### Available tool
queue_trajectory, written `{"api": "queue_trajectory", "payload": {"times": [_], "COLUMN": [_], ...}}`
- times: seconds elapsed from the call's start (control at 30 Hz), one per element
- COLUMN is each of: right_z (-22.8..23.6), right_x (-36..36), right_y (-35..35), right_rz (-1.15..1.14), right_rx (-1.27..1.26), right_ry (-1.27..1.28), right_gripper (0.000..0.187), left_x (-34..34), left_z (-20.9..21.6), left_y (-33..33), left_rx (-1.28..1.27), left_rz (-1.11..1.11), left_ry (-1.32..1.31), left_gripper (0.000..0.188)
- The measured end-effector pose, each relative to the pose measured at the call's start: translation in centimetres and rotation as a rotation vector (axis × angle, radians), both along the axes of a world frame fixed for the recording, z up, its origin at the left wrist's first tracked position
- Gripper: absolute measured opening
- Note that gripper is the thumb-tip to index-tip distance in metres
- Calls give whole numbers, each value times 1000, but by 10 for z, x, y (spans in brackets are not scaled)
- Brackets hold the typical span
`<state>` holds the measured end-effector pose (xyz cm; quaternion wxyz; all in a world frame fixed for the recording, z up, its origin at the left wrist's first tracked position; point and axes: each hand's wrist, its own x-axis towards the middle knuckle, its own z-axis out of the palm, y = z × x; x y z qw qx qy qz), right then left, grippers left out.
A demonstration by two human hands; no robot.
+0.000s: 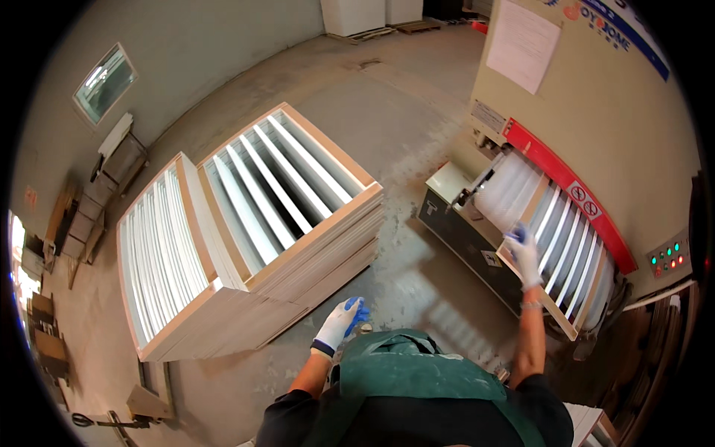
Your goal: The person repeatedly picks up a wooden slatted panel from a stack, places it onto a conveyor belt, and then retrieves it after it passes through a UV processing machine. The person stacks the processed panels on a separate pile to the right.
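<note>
My right hand (524, 255), in a white glove with blue fingers, is at the near left corner of a white slatted frame (547, 302). That frame has wood-coloured edge strips and lies partly on the rollers (510, 190) of a beige machine, its far side under a red guard bar (570, 195). Blur hides whether the fingers grip the frame. My left hand (341, 324), gloved the same way, hangs free in front of my green apron (421, 372). Its fingers are loosely bent and apart, holding nothing. Nearest to it is a tall stack of similar slatted frames (316, 242).
A second stack of frames (167, 261) adjoins the first on the left. The beige machine (596, 112) carries a lit button panel (668, 258) at right. A dark machine base (465, 238) borders the floor. Boards lean along the left wall, and a pallet truck handle (112, 422) lies lower left.
</note>
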<state>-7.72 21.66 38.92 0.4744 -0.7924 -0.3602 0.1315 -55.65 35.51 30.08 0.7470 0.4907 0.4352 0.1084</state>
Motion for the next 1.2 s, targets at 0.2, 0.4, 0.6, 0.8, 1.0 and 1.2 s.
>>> {"api": "queue_trajectory", "payload": {"times": [0.2,0.4,0.6,0.8,1.0,1.2], "right_z": [-3,15,-4,-18,-27,-26], "right_x": [-91,-152,-137,-120,-97,-109], "right_y": [278,382,384,311,171,18], "right_rz": [392,480,493,443,299,49], "right_rx": [-113,-583,-545,-475,-510,-324], "right_ry": [113,-329,-362,-243,-23,-32], "right_gripper": [92,72,63,57,53,37], "left_x": [-54,-118,-154,-172,-135,-99], "left_z": [4,5,-15,-19,70,107], "left_y": [36,34,43,44,16,-7], "left_rx": [77,-92,-80,-182,21,243], "left_rz": [110,421,587,733,643,401], "left_ry": [-8,3,-110,-345,-91,128], "left_gripper": [48,50,50,58,51,37]}}
